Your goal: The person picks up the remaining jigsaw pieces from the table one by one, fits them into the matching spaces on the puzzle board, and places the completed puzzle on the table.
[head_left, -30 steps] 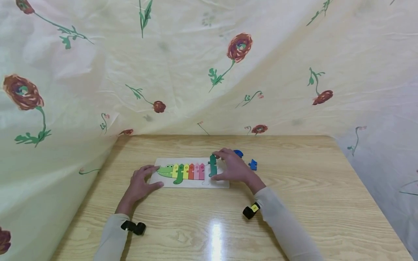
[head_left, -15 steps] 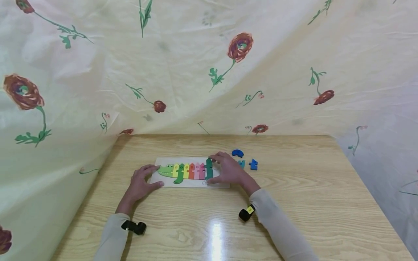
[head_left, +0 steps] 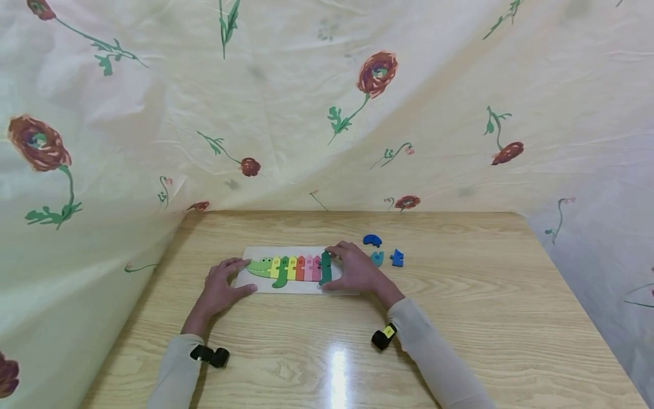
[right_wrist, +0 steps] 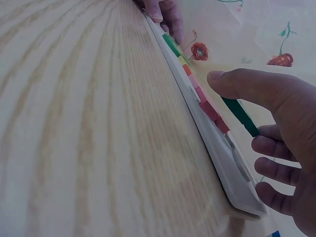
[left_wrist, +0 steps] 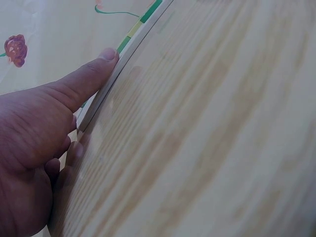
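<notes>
A wooden crocodile puzzle lies on the table, its white board (head_left: 291, 288) showing a light green head and several coloured pieces in a row. My left hand (head_left: 219, 287) rests on the board's left end, the straight thumb (left_wrist: 91, 76) pressing near its front edge. With thumb and fingers my right hand (head_left: 357, 270) pinches a dark green puzzle piece (head_left: 326, 268) by its two ends. In the right wrist view this green piece (right_wrist: 240, 116) is tilted above the board, beside the dark pink piece (right_wrist: 219, 122). The board's right end is partly behind the right hand.
Beyond the right hand lie three loose pieces: a dark blue curved one (head_left: 372, 240), a teal one (head_left: 377, 259) and a blue one (head_left: 397, 258). A flowered cloth (head_left: 286, 113) hangs behind the wooden table (head_left: 460, 295).
My right hand has moved left and slightly down with the dark green piece, bringing it up beside the dark pink one. The teal loose piece has come into sight. My left hand has stayed still.
</notes>
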Tool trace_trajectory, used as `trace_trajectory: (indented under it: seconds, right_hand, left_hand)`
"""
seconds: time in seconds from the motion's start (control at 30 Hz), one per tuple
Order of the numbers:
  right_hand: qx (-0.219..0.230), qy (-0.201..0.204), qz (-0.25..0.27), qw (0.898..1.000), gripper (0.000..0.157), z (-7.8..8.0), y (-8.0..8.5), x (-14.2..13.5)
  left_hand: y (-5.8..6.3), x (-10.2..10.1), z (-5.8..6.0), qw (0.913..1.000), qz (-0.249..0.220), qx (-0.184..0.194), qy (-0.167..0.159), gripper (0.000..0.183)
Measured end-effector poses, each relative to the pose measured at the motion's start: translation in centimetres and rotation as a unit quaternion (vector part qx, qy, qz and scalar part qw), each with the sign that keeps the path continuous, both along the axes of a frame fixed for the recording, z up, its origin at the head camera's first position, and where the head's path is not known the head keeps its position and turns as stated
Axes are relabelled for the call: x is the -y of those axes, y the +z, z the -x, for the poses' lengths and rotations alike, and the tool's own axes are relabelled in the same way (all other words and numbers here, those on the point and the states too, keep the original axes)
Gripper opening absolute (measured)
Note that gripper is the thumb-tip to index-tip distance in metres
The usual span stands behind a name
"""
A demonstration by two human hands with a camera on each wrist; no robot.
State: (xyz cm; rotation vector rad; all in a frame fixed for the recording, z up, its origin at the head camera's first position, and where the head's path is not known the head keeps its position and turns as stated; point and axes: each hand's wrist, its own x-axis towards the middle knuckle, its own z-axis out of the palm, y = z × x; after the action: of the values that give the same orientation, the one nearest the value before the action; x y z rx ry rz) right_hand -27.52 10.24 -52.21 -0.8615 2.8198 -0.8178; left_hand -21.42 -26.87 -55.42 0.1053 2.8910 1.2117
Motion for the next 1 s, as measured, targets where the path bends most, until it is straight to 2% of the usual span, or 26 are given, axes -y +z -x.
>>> trace_trajectory:
  seconds: [0.3, 1.0]
  right_hand:
    - [0.004, -0.009, -0.011, 1.0, 0.095, -0.14, -0.48, 0.17]
    - [-0.002, -0.007, -0.031, 0.999, 0.095, -0.13, -0.59, 0.4]
  left_hand:
    - [-0.37, 0.12, 0.17, 1.0, 0.005, -0.004, 0.0, 0.077]
    - [-0.36, 0.12, 0.15, 1.0, 0.004, -0.005, -0.001, 0.076]
